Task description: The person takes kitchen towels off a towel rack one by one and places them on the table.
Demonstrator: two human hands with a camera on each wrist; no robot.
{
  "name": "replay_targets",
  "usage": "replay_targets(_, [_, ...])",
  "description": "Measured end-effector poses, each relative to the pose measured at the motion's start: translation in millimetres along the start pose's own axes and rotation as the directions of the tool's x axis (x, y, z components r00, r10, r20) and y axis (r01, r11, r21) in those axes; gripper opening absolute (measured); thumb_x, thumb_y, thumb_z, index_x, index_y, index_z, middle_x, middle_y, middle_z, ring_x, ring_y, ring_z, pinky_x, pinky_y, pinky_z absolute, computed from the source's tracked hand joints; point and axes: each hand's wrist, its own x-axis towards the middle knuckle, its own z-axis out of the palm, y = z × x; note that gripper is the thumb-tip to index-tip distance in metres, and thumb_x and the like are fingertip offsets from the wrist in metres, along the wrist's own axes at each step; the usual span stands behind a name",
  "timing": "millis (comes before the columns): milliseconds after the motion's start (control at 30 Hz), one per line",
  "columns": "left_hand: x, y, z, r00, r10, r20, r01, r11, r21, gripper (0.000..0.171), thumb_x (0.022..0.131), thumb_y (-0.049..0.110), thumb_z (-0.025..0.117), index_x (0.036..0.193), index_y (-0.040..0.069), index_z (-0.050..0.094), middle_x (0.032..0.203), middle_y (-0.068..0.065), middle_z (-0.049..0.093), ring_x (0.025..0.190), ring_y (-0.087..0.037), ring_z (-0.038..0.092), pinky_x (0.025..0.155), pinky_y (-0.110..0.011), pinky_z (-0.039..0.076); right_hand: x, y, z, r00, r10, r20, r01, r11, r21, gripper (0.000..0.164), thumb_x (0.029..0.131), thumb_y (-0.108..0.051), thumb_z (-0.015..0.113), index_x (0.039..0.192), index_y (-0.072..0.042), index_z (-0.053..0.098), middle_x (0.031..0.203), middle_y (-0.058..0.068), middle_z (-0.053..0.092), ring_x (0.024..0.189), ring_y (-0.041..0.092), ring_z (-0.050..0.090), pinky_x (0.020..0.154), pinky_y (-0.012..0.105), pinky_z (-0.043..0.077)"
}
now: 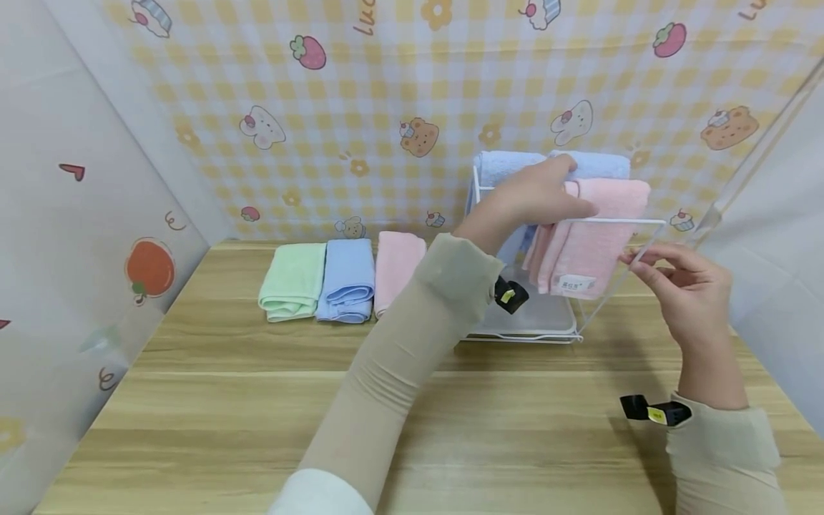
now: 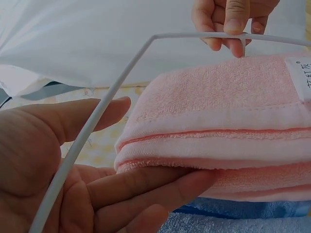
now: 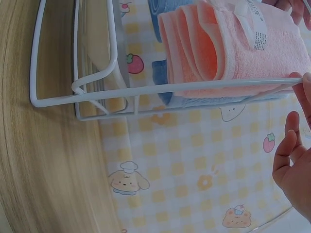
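Observation:
A folded pink towel with a white label is in the upper part of a white wire rack, behind its front top bar. My left hand reaches over that bar from the left. In the left wrist view, its nearly straight fingers lie along the pink towel's underside, next to the blue towels, with the thumb apart from the cloth. My right hand pinches the rack's right side wire between thumb and fingertips. Folded light blue towels sit at the back of the rack.
Left of the rack, a green towel, a blue towel and another pink towel lie folded in a row on the wooden table. A pale tray forms the rack's base. A checked cloth hangs behind.

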Motion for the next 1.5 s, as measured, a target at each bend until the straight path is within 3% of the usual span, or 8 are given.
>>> replay_targets(67, [1.4, 0.4, 1.0, 1.0, -0.002, -0.009, 0.002, 1.0, 0.002, 0.054, 0.094, 0.044, 0.064, 0.14, 0.02, 0.048, 0.129, 0.007, 0.059, 0.088, -0.006, 0.065, 0.073, -0.018, 0.053, 0, 0, 0, 1.0, 0.003, -0.007, -0.003, 1.0, -0.018, 0.018, 0.082, 0.036, 0.046, 0.096, 0.031, 0.057, 0.084, 0.017, 0.07, 0.091, 0.027, 0.075, 0.086, 0.03, 0.059])
replay_targets(167, [3.5, 1.1, 1.8, 0.999, 0.004, -0.035, -0.002, 0.999, 0.036, 0.036, 0.094, 0.042, 0.065, 0.119, 0.018, 0.057, 0.107, 0.006, 0.063, 0.085, -0.007, 0.063, 0.069, -0.019, 0.051, 1, -1, 1, 1.0, 0.01, -0.018, -0.011, 0.999, -0.047, 0.018, 0.082, 0.035, 0.046, 0.095, 0.031, 0.058, 0.083, 0.016, 0.07, 0.09, 0.026, 0.075, 0.085, 0.028, 0.059])
replay_targets(400, [9.4, 7.8, 10.2, 0.989, -0.067, -0.134, 0.077, 0.995, 0.07, 0.03, 0.091, 0.045, 0.069, 0.108, 0.022, 0.06, 0.097, 0.01, 0.064, 0.082, -0.006, 0.06, 0.068, -0.02, 0.05, 1, -2, -1, 1.0, 0.0, -0.026, -0.001, 0.999, -0.043, 0.019, 0.081, 0.036, 0.047, 0.096, 0.032, 0.057, 0.081, 0.016, 0.069, 0.088, 0.027, 0.074, 0.083, 0.028, 0.06])
replay_targets(533, [8.7, 6.4, 12.8, 0.98, -0.062, -0.187, 0.077, 0.994, 0.074, 0.023, 0.094, 0.041, 0.066, 0.087, 0.022, 0.056, 0.079, 0.009, 0.053, 0.071, -0.007, 0.05, 0.061, -0.02, 0.042, 1, -2, -2, 1.0, -0.008, -0.028, 0.007, 0.999, -0.043, 0.019, 0.08, 0.036, 0.048, 0.096, 0.032, 0.057, 0.081, 0.016, 0.07, 0.088, 0.027, 0.075, 0.083, 0.028, 0.06])
replay_targets(700, [7.5, 1.1, 14.9, 0.973, -0.011, -0.231, 0.026, 0.998, 0.064, 0.045, 0.097, 0.032, 0.062, 0.063, 0.017, 0.035, 0.059, 0.004, 0.029, 0.052, -0.008, 0.028, 0.047, -0.018, 0.025, -1, -2, -2, 1.0, -0.002, -0.02, 0.001, 0.999, -0.043, 0.019, 0.081, 0.036, 0.047, 0.096, 0.032, 0.057, 0.081, 0.016, 0.07, 0.089, 0.026, 0.075, 0.083, 0.028, 0.06])
replay_targets(833, [7.1, -0.3, 15.6, 0.967, 0.007, -0.254, 0.009, 0.998, 0.06, 0.048, 0.097, 0.031, 0.061, 0.06, 0.017, 0.035, 0.056, 0.005, 0.029, 0.05, -0.007, 0.027, 0.045, -0.018, 0.024, -2, -2, -2, 1.0, 0.012, -0.018, -0.013, 0.998, -0.055, 0.018, 0.081, 0.036, 0.046, 0.095, 0.031, 0.057, 0.081, 0.016, 0.07, 0.09, 0.026, 0.075, 0.084, 0.028, 0.059])
replay_targets(1067, [3.4, -2.4, 14.8, 0.961, 0.031, -0.275, -0.014, 0.998, 0.066, 0.042, 0.098, 0.033, 0.061, 0.061, 0.018, 0.048, 0.056, 0.005, 0.03, 0.05, -0.006, 0.028, 0.046, -0.017, 0.023, -2, -3, -1, 1.0, 0.009, -0.005, -0.009, 0.999, -0.052, 0.018, 0.081, 0.035, 0.047, 0.095, 0.031, 0.057, 0.083, 0.016, 0.071, 0.091, 0.026, 0.074, 0.085, 0.029, 0.059])
replay_targets(1500, [-3.9, -5.3, 12.7, 0.933, 0.14, -0.332, -0.122, 0.99, 0.076, 0.046, 0.099, 0.033, 0.059, 0.061, 0.017, 0.039, 0.057, 0.006, 0.028, 0.051, -0.004, 0.025, 0.048, -0.016, 0.02, -1, -3, -1, 1.0, 0.016, 0.017, -0.015, 0.998, -0.065, 0.017, 0.083, 0.034, 0.047, 0.097, 0.03, 0.057, 0.085, 0.015, 0.071, 0.093, 0.025, 0.074, 0.087, 0.029, 0.059])
